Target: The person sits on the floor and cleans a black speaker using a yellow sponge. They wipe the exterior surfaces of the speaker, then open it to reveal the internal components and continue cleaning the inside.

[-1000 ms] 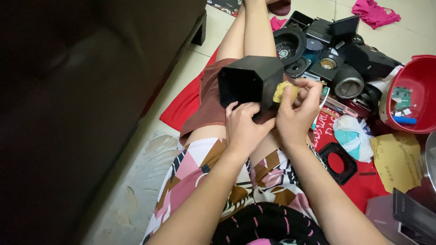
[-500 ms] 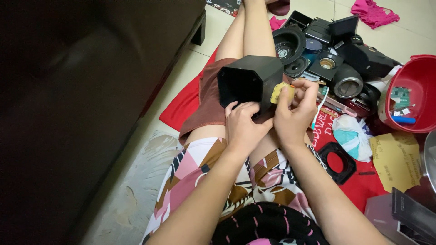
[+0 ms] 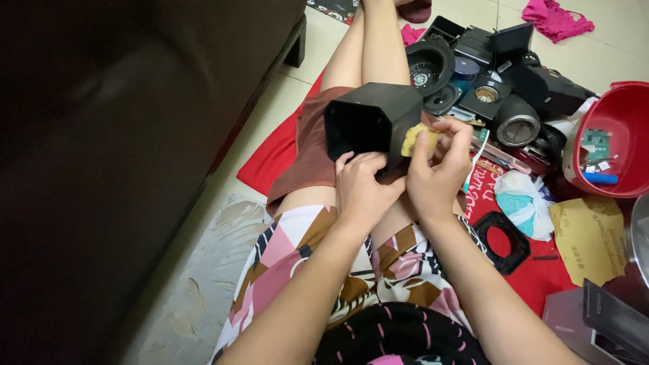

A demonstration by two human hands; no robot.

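Hands on lap: left hand [image 3: 362, 186] closed around a stiff, light-looking black box [image 3: 375, 122] by its rim, right hand [image 3: 439, 172] pinching a soft yellow wad [image 3: 414, 140] against it.

At three o'clock the red tub [image 3: 625, 138] is cut by the edge; the left hand [image 3: 362, 189] hides the black box's [image 3: 372, 125] lower side.

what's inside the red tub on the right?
In the red tub: a green circuit board, a blue pen-like piece and a few small white bits. The near rim hides the bottom corner, and the picture's edge cuts off its right side.
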